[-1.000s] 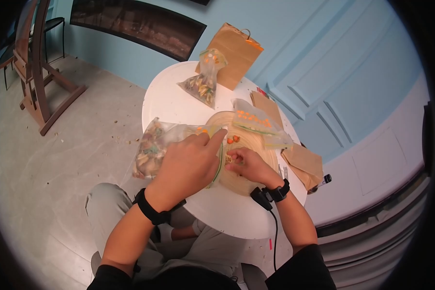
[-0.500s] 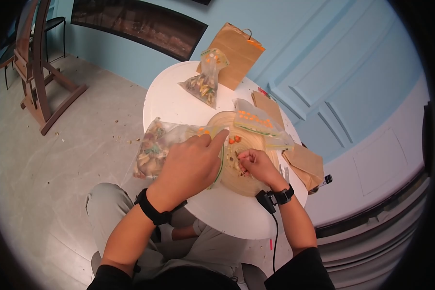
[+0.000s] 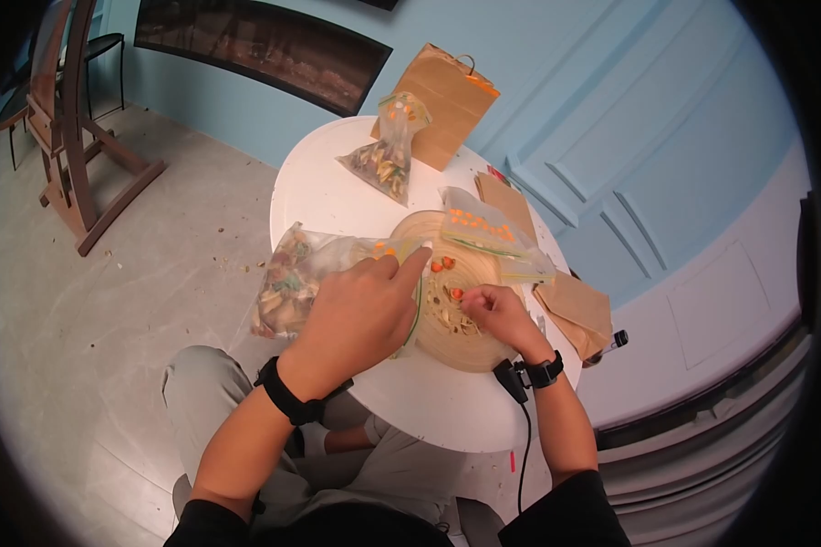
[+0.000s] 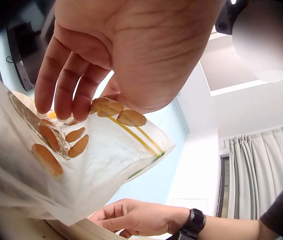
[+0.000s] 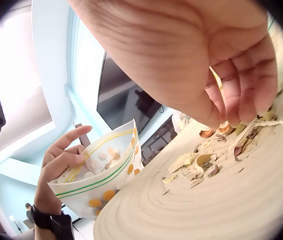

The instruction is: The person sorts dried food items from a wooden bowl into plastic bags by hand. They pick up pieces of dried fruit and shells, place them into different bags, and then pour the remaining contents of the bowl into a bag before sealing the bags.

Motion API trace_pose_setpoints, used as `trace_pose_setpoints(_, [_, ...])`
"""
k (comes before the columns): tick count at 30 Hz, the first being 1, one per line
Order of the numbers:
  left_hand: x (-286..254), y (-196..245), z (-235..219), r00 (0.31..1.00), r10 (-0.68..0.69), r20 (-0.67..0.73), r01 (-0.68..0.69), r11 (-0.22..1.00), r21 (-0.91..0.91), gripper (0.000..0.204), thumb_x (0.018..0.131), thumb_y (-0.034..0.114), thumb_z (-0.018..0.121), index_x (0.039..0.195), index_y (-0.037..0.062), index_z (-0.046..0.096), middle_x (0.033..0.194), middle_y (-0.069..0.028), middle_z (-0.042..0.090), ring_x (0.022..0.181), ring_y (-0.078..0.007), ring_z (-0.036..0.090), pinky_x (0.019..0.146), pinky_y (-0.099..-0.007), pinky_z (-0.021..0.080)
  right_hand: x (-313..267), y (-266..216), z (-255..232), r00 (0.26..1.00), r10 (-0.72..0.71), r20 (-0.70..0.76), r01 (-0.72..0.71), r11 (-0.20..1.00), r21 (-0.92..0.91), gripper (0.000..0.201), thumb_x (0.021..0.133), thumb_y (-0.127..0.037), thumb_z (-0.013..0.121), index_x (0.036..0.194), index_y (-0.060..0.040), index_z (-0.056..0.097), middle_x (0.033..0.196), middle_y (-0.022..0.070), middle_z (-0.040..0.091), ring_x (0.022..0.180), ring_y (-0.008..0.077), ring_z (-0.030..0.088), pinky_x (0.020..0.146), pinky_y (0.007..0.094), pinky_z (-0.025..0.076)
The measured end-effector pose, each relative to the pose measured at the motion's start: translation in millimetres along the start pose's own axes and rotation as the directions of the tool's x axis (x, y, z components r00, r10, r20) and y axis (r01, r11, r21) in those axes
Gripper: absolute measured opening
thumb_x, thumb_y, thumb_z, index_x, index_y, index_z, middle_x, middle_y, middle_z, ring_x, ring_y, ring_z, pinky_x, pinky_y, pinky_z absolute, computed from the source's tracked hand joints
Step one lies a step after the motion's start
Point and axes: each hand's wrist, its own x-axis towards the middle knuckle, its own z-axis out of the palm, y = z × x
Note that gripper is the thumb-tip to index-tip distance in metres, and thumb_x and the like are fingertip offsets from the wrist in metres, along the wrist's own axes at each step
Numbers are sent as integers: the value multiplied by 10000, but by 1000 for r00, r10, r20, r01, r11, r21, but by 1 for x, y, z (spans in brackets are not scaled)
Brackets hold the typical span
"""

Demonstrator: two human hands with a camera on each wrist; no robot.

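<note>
Zip bag (image 3: 287, 287), centre-left of frame, could sag if the pinching left hand (image 3: 363, 305) slips; whether the right hand (image 3: 500, 316) grips is unclear.

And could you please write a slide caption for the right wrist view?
Right hand at the scraps on a round board, left hand holding an open bag.

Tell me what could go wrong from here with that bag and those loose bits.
The brown and yellowish dried bits lie loose on the round, pale wooden board by the right hand, so a careless sweep could scatter them. The left hand holds open the mouth of the translucent plastic zip bag with orange dots; a slip might let it sag shut. The dangling black cable could snag on the round white table.
</note>
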Motion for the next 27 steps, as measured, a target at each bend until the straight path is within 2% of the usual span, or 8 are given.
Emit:
trace_pose_setpoints(4, [1,1,2,1000,-4,14,4,1000,4,511,823,68,624,1329,27,569,847,-139,643,748,-324,659,615,-435,526,1,-10,6,997,-53,63,49,997,56,257,946,-181,710,1075,41,707,779,22,664,703,90,603,666,251,490])
trace_pose_setpoints(7, [1,2,1,1000,-9,25,9,1000,4,514,823,70,621,1333,33,568,852,-142,644,756,-326,661,620,-437,528,4,-24,8,986,-116,117,121,992,-37,286,937,-192,717,1114,32,703,776,33,666,690,106,607,654,272,489])
trace_pose_setpoints(10, [0,0,2,1000,-14,22,14,1000,2,513,824,73,617,1334,35,569,860,-143,644,758,-330,660,627,-441,531,12,-26,7,980,-166,111,183,969,-169,315,929,-207,719,1144,21,696,775,43,670,673,126,607,647,290,488])
trace_pose_setpoints(13, [0,0,1,1000,-17,20,17,1000,-3,514,823,75,616,1334,40,570,869,-145,647,763,-334,661,634,-446,533,28,-26,-1,996,-93,10,93,981,-169,354,912,-226,726,1159,23,687,767,52,676,685,142,632,668,295,503])
trace_pose_setpoints(16, [0,-1,0,1000,-19,19,19,1000,-6,516,824,79,617,1337,45,572,871,-144,646,765,-336,660,638,-449,533,46,-21,-12,999,-8,50,15,990,-139,381,896,-250,736,1157,24,690,820,76,690,751,159,669,706,303,521])
trace_pose_setpoints(22, [-2,-1,-3,999,-45,29,45,999,14,506,826,89,626,1329,46,582,846,-133,631,747,-335,651,626,-444,522,56,-14,-17,992,-29,120,64,951,-303,446,883,-284,753,1204,13,669,1024,123,692,922,206,683,802,326,525])
trace_pose_setpoints(25, [-3,2,-4,998,-38,59,36,999,23,481,830,93,632,1307,42,598,833,-128,625,729,-332,640,623,-444,513,52,-17,-24,973,-58,225,126,944,-304,418,896,-266,740,1206,6,670,1059,127,690,947,220,677,832,330,522])
trace_pose_setpoints(27, [-3,2,-1,998,-25,65,23,999,31,472,833,96,634,1301,46,603,826,-126,620,720,-331,633,624,-444,509,43,-20,-29,981,-71,181,109,972,-210,352,917,-218,729,1193,-8,675,987,98,701,902,187,662,828,300,514])
